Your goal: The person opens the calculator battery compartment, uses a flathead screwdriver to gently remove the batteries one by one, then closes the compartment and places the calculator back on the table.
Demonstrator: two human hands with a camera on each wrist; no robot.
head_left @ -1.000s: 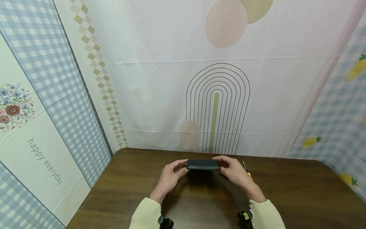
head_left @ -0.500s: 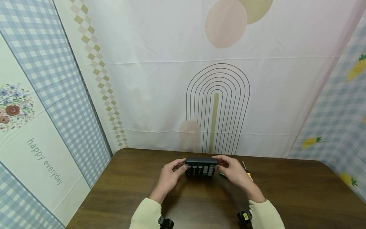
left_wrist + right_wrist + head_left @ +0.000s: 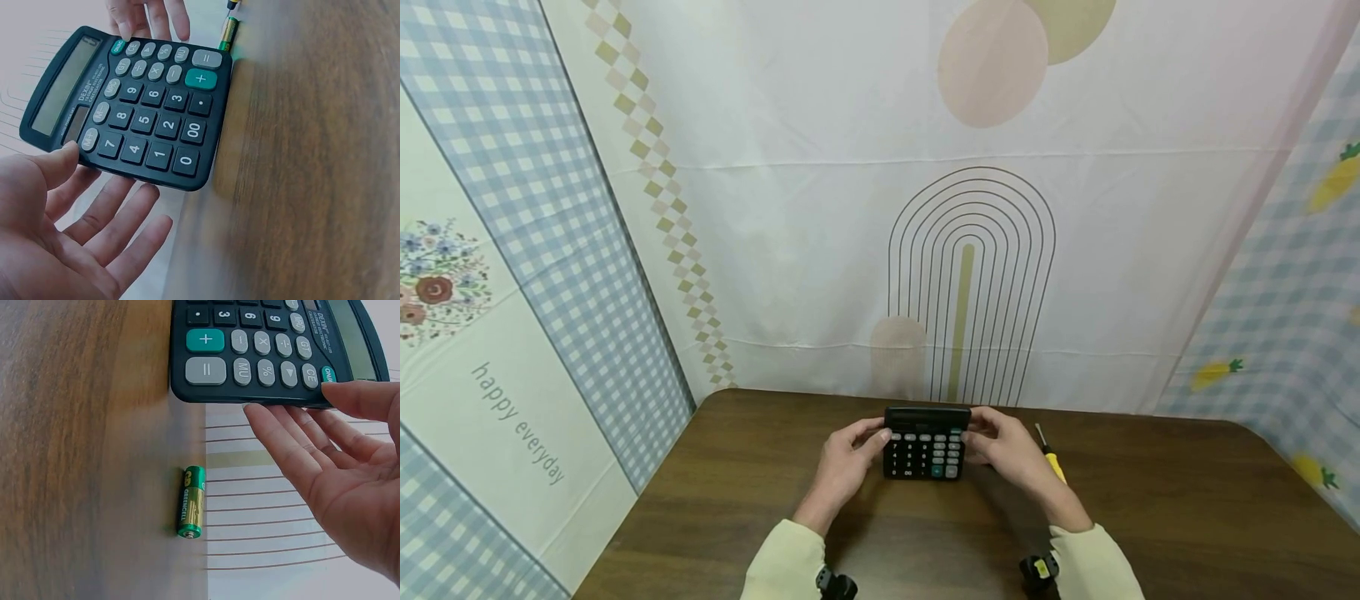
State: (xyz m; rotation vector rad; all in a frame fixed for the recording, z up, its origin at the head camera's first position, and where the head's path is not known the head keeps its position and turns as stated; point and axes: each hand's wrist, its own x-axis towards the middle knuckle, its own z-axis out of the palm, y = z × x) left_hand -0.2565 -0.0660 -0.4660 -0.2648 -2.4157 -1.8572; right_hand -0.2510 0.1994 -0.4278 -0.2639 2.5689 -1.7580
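Observation:
A black desk calculator (image 3: 922,454) is held up over the table, tilted so that its keys face the head camera. My left hand (image 3: 844,467) pinches its left edge, thumb on the front beside the M+ key (image 3: 90,140) and the other fingers behind. On the opposite edge my right hand (image 3: 1011,450) grips it, the thumb (image 3: 359,399) right at the green ON/AC key (image 3: 328,374). In the left wrist view a small dark figure shows in one corner of the grey display (image 3: 65,84). The calculator's back is hidden.
A green and gold battery (image 3: 191,502) lies on the wooden table (image 3: 715,500), below and beside the calculator. Right of my right hand lies a screwdriver (image 3: 1055,465) with a yellow handle. A patterned cloth (image 3: 805,250) hangs behind the table.
The calculator has tipped from nearly edge-on to keys facing the head camera. Both hands keep their hold, and the right hand's fingers have shifted a little along its edge.

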